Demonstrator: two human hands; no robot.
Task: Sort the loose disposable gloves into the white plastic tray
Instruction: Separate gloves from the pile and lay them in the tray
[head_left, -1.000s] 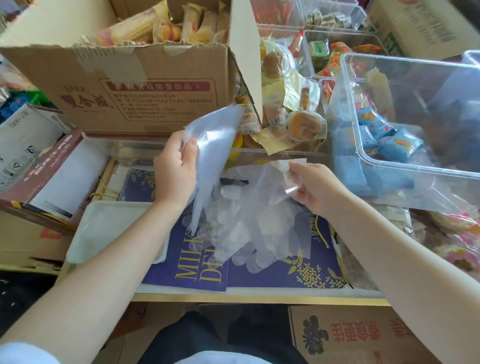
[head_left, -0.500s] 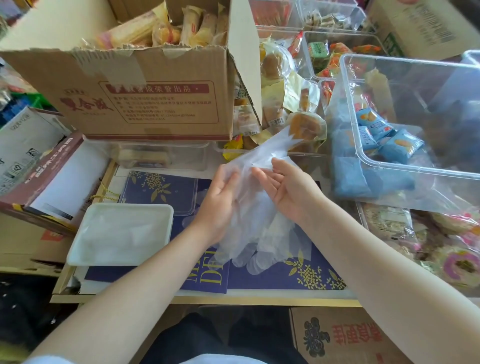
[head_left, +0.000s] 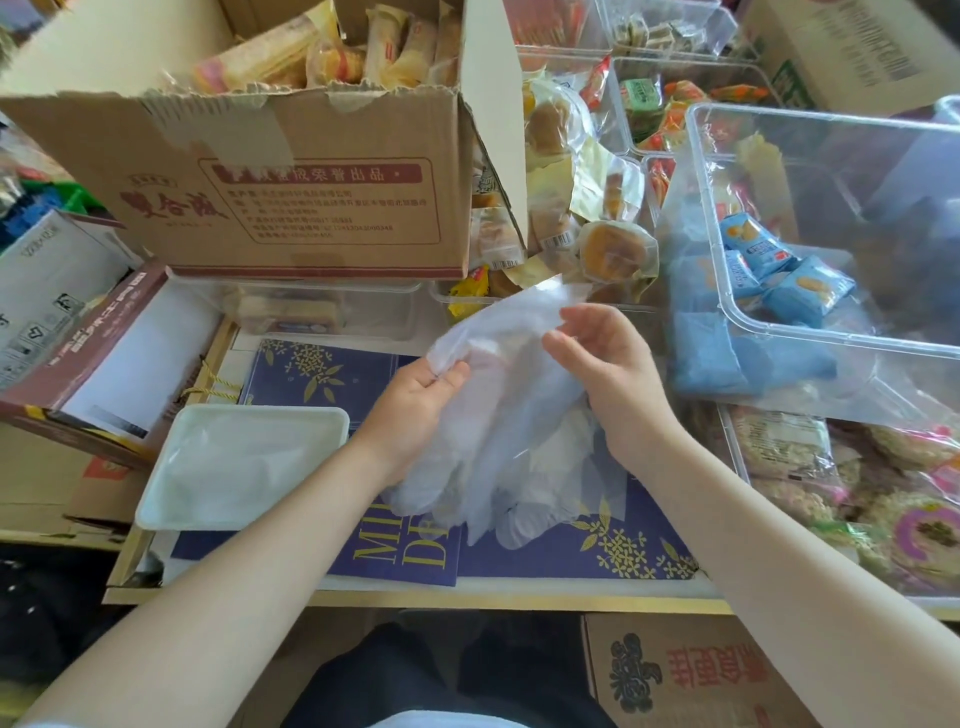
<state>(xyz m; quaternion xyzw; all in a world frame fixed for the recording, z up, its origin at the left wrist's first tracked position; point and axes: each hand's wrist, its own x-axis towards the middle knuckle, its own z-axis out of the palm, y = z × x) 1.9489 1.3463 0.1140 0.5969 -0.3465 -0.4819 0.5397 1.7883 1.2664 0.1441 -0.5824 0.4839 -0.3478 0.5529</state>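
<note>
I have one thin, translucent disposable plastic glove lifted off the loose pile of clear gloves that lies on the dark blue printed paper covering the desk. My left hand pinches the glove's lower left edge between thumb and fingertips, so that grip is closed on the film. My right hand is up at the glove's top right; thumb and forefinger seem to nip its edge while the other fingers stay loosely spread, though the film is so clear that I cannot be sure how much of it they hold.

The shallow white rectangular plastic tray sits to my left, near the front edge of the desk, just beside the pile and apart from both hands. Something pale and crumpled lies in it, probably gloves already put there. Behind it stands the brown cardboard carton of wrapped pastries, and to my right a large clear plastic bin with blue packets inside.

As I judge it, I am at the separating step: one glove pulled free and spread between my hands, with most of the pile unsorted. The next move calls for flattening or folding this glove, carrying it left over the tray rim and letting go without dragging its clinging neighbours along.
</note>
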